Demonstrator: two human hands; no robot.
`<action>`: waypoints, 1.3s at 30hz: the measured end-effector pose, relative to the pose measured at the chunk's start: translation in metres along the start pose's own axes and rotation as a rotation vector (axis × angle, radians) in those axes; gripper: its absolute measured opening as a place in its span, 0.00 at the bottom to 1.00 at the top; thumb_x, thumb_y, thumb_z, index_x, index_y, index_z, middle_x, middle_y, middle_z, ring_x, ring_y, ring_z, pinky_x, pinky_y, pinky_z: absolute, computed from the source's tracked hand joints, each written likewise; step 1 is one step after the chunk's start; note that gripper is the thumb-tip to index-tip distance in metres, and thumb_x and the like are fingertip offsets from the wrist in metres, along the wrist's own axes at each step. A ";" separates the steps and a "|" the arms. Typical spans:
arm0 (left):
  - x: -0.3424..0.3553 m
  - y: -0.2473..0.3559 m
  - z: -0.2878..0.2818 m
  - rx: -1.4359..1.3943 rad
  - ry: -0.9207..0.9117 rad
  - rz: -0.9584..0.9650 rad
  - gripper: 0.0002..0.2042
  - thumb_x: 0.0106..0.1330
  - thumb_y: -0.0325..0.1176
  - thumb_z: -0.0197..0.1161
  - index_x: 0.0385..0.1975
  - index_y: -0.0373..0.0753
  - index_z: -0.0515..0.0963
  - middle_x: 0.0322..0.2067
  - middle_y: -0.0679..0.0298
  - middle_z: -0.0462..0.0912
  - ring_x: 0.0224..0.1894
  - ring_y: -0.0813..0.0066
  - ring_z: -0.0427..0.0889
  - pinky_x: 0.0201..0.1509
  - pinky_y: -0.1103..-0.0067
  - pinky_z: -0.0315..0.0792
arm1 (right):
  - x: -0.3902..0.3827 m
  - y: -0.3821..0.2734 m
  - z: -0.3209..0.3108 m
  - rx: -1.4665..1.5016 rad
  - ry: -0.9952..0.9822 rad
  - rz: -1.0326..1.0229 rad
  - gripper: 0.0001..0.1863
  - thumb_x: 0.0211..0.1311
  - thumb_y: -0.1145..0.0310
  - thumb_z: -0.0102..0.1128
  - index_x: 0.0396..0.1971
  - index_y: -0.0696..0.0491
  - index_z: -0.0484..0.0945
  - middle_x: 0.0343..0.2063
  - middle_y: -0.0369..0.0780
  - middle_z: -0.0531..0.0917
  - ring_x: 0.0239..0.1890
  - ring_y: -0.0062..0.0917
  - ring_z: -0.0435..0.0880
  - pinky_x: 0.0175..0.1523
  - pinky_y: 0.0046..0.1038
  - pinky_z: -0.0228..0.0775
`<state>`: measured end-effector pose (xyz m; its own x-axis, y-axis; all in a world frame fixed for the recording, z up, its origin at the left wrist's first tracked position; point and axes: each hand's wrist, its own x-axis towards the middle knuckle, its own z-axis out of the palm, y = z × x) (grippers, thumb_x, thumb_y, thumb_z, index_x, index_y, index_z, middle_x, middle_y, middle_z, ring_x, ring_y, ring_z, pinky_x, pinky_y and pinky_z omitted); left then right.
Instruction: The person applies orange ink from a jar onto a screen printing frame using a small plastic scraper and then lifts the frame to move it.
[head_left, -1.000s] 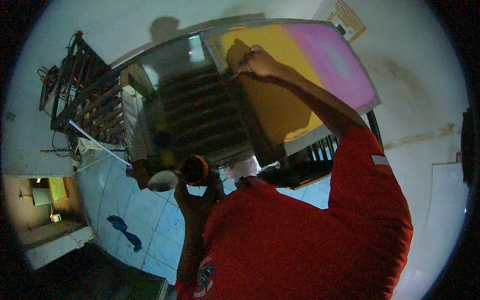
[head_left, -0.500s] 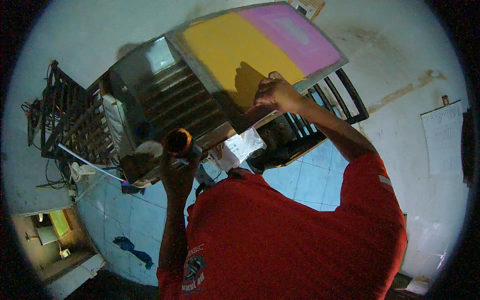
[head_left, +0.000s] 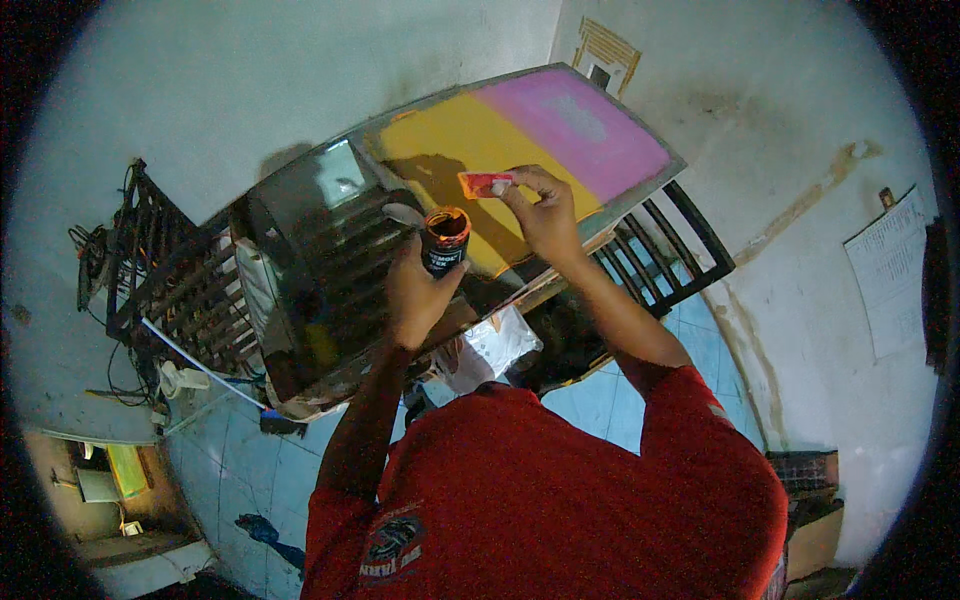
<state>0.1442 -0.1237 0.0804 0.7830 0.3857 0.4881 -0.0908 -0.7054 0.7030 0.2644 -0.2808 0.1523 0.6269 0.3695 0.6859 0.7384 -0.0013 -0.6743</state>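
Observation:
My left hand point(head_left: 422, 297) is wrapped round a small dark jar point(head_left: 444, 262), tilted so that its orange-smeared mouth shows. Beside the jar's rim is a grey round piece like a lid point(head_left: 403, 214); I cannot tell whether my fingers hold it. Between the thumb and fingers of my right hand point(head_left: 549, 218) is a small flat red scraper point(head_left: 482, 185) with orange on its edge. It is just right of the jar and above it, apart from it. Beyond both hands lies a framed screen point(head_left: 415, 140), with a yellow area beside a pink one; a hand's shadow falls on the yellow.
Dark slatted racks point(head_left: 665, 245) stand under and beside the screen. A silvery sheet point(head_left: 495, 345) hangs below the near edge. A white rod point(head_left: 195, 362) leans at the left, near cables. Written papers point(head_left: 885, 270) hang on the right wall. Blue tiles point(head_left: 240, 465) cover the floor.
My left hand has brought the jar up and to the right, closer to my right hand. The red scraper in my right hand now shows clearly. The view has shifted a little.

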 end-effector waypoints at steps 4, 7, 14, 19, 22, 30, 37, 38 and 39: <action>0.014 0.017 0.001 -0.124 -0.021 -0.054 0.26 0.45 0.37 0.72 0.43 0.30 0.72 0.35 0.46 0.80 0.39 0.50 0.80 0.42 0.66 0.73 | -0.008 -0.014 0.000 -0.191 -0.069 -0.246 0.07 0.49 0.75 0.64 0.31 0.53 0.83 0.30 0.40 0.83 0.35 0.30 0.79 0.45 0.30 0.61; 0.024 0.013 0.005 -0.180 0.005 -0.039 0.25 0.45 0.35 0.72 0.42 0.31 0.72 0.34 0.46 0.80 0.38 0.50 0.80 0.42 0.67 0.73 | -0.007 0.000 -0.002 -0.330 -0.084 -0.430 0.12 0.42 0.74 0.65 0.32 0.48 0.83 0.33 0.36 0.84 0.36 0.29 0.78 0.45 0.33 0.58; 0.031 -0.005 0.010 -0.202 0.121 -0.012 0.25 0.47 0.35 0.71 0.44 0.32 0.72 0.37 0.48 0.80 0.40 0.53 0.80 0.45 0.67 0.72 | 0.015 0.055 -0.014 -0.574 -0.193 -0.430 0.14 0.40 0.73 0.66 0.32 0.44 0.83 0.33 0.32 0.84 0.37 0.26 0.78 0.44 0.33 0.57; 0.027 -0.012 0.004 -0.099 0.264 -0.054 0.26 0.47 0.34 0.72 0.47 0.34 0.72 0.37 0.51 0.80 0.42 0.54 0.79 0.46 0.68 0.72 | 0.065 0.128 -0.001 -0.696 -0.208 -0.316 0.09 0.47 0.75 0.64 0.30 0.45 0.83 0.30 0.33 0.84 0.35 0.27 0.78 0.43 0.32 0.58; 0.024 0.014 -0.028 -0.025 0.102 -0.269 0.26 0.48 0.34 0.72 0.48 0.36 0.72 0.38 0.54 0.80 0.43 0.58 0.79 0.48 0.69 0.72 | 0.122 0.179 0.027 -0.790 -0.278 -0.382 0.07 0.52 0.69 0.61 0.32 0.46 0.83 0.30 0.35 0.83 0.35 0.31 0.78 0.44 0.35 0.60; -0.026 0.015 -0.042 0.077 0.284 -0.409 0.24 0.48 0.32 0.73 0.47 0.37 0.74 0.41 0.57 0.80 0.45 0.64 0.79 0.51 0.71 0.71 | 0.246 0.275 0.166 -0.998 -0.628 -0.311 0.10 0.54 0.62 0.60 0.35 0.46 0.82 0.33 0.41 0.82 0.44 0.36 0.79 0.54 0.40 0.61; -0.046 0.023 -0.042 0.062 0.399 -0.563 0.26 0.46 0.29 0.74 0.47 0.37 0.73 0.43 0.58 0.79 0.46 0.67 0.78 0.53 0.71 0.69 | 0.246 0.299 0.196 -0.950 -0.722 -0.437 0.12 0.53 0.61 0.60 0.37 0.46 0.80 0.34 0.40 0.83 0.42 0.36 0.80 0.52 0.40 0.63; -0.047 0.021 -0.040 0.072 0.400 -0.554 0.26 0.46 0.29 0.74 0.47 0.37 0.73 0.43 0.58 0.79 0.46 0.66 0.78 0.53 0.71 0.69 | 0.239 0.287 0.193 -0.961 -0.686 -0.489 0.11 0.53 0.62 0.59 0.38 0.46 0.80 0.34 0.40 0.83 0.42 0.36 0.80 0.51 0.40 0.63; -0.047 0.020 -0.039 0.076 0.390 -0.541 0.26 0.46 0.29 0.74 0.47 0.37 0.73 0.44 0.58 0.79 0.46 0.66 0.77 0.53 0.71 0.69 | 0.233 0.276 0.183 -0.980 -0.647 -0.532 0.11 0.53 0.63 0.59 0.38 0.46 0.80 0.33 0.41 0.83 0.41 0.36 0.80 0.51 0.39 0.63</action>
<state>0.0812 -0.1325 0.0916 0.4248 0.8732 0.2388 0.3064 -0.3869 0.8697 0.5683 -0.0251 0.0758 0.1706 0.9154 0.3645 0.9051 -0.2918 0.3093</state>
